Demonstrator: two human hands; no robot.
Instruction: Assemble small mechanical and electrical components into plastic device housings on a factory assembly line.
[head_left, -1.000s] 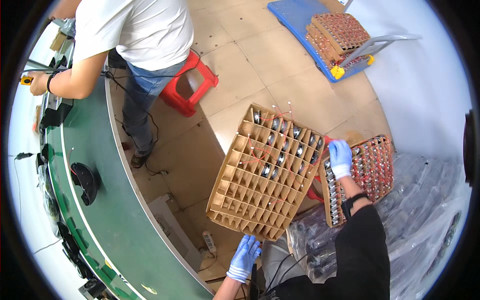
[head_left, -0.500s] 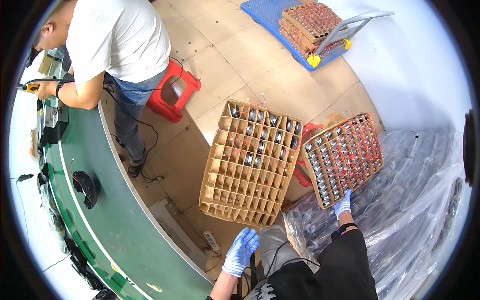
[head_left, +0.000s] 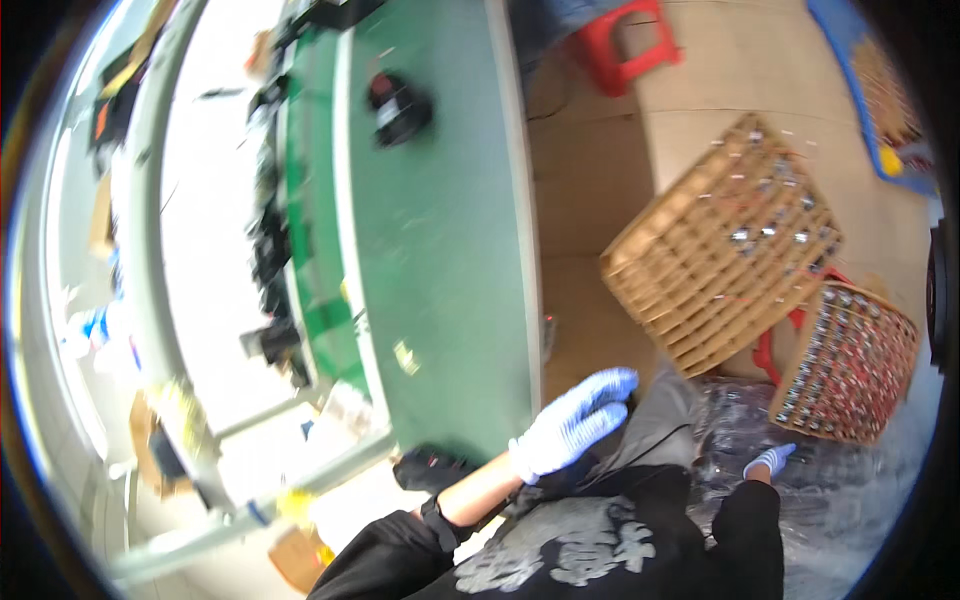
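Observation:
My left hand (head_left: 578,425), in a white-and-blue glove, is held in the air near the green bench edge. Its fingers are stretched out, the thumb is apart, and nothing is in it. My right hand (head_left: 770,460), gloved alike, is over clear plastic wrapping (head_left: 740,420), just short of a full carton (head_left: 830,435) of small round parts with red wires. Its fingers look extended and hold nothing, though blurred. Ahead, between the bench and that carton, a larger divided carton (head_left: 690,290) has round parts in its far cells and bare cells nearer me.
The long green bench (head_left: 455,260) runs along my left, with a black curved part (head_left: 398,108) on it. A red stool (head_left: 625,50) stands at the far side. A blue cart (head_left: 850,70) with cartons is at the far right.
My view has swung left, so the bench fills more of it and the cartons sit farther right. My right hand has come off the full carton's edge. The left stays outstretched.

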